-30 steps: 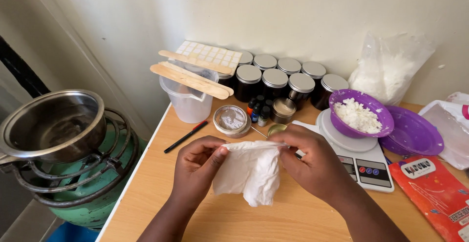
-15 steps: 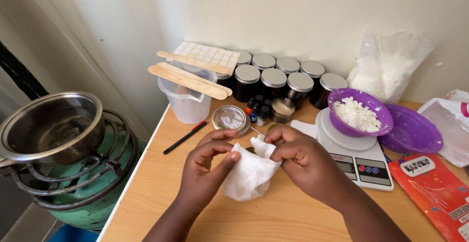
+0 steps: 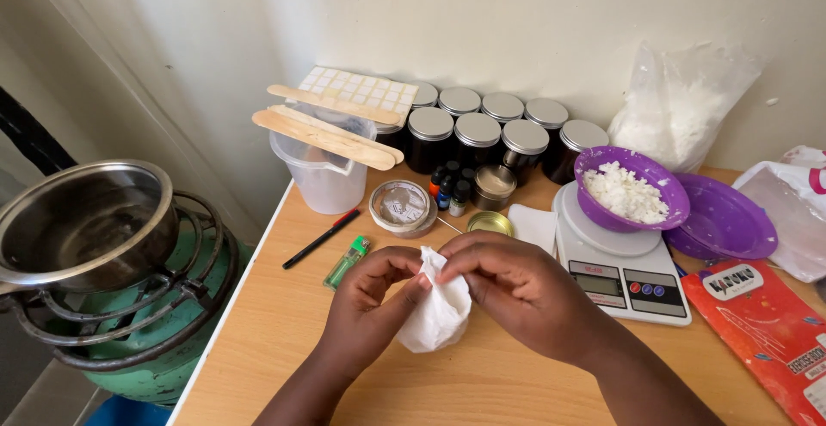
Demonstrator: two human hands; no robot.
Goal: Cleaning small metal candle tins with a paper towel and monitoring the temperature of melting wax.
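Both your hands pinch one white tissue, bunched between them above the worktop: left hand grips its near side with thumb and fingertips, right hand curls over the top edge, so the wad hangs free of the wood.

Just left of the left hand: one green lighter, then one black pen with a red cap, both lying flat, within easy reach.

Just beyond your hands: one small gold lid, one round clear-topped tin, one open tin, a cluster of small dark bottles (four or so, hard to split).

Right of the right hand: one white scale carrying one purple bowl of white flakes, one purple plate beside it, one red packet.

Farther: seven dark jars with silver lids in two rows by the wall, one clear jug with three wooden sticks laid across the rim, one bag of white flakes.

Far left, off the worktop: one steel pot on a green burner.
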